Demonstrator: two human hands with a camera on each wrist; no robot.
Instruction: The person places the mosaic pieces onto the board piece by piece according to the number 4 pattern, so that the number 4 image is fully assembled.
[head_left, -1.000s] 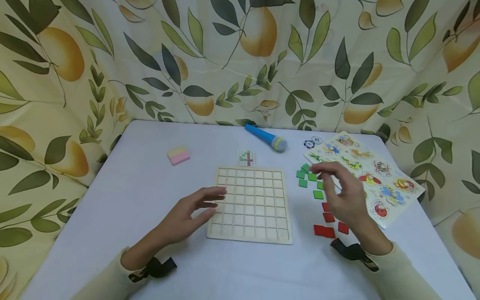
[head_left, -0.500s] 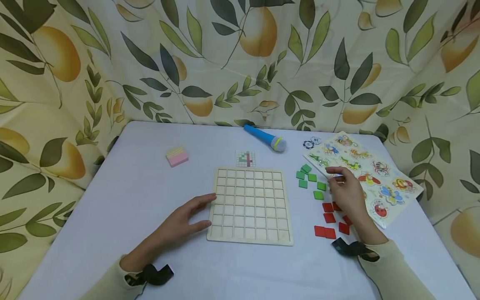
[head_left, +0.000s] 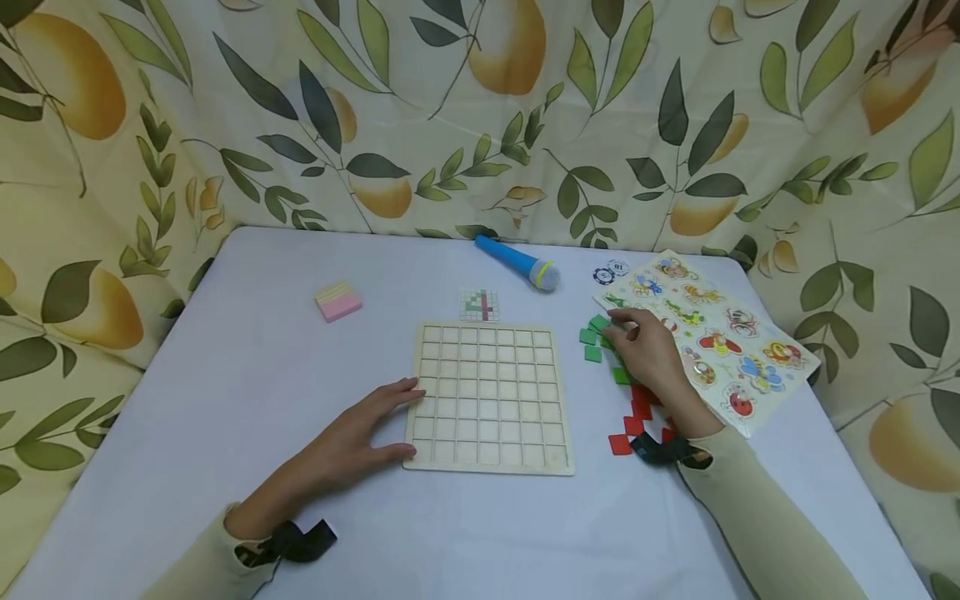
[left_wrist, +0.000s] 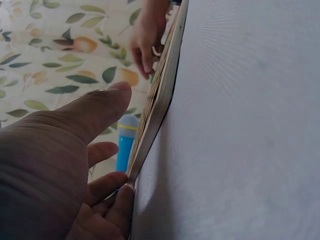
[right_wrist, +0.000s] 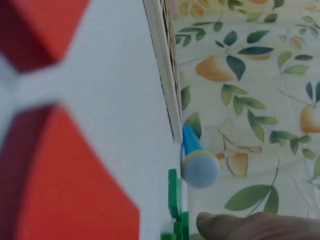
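Right hand (head_left: 648,354) covers part of the small green square tiles (head_left: 592,337); fingertips rest among them, fingers bent, but whether one is pinched cannot be told. Red square tiles (head_left: 621,443) lie half hidden under that wrist, at 6 o'clock of the green ones. Left hand (head_left: 352,437) lies flat, fingers straight, tips touching the 9 o'clock edge of the pale wooden grid board (head_left: 487,396), holding nothing. Blue toy microphone (head_left: 517,262) sits at the board's 12 o'clock; the cartoon-animal peg puzzle board (head_left: 720,333) at 3 o'clock, just beside the tiles. White table (head_left: 247,367) lies bare toward 9 o'clock.
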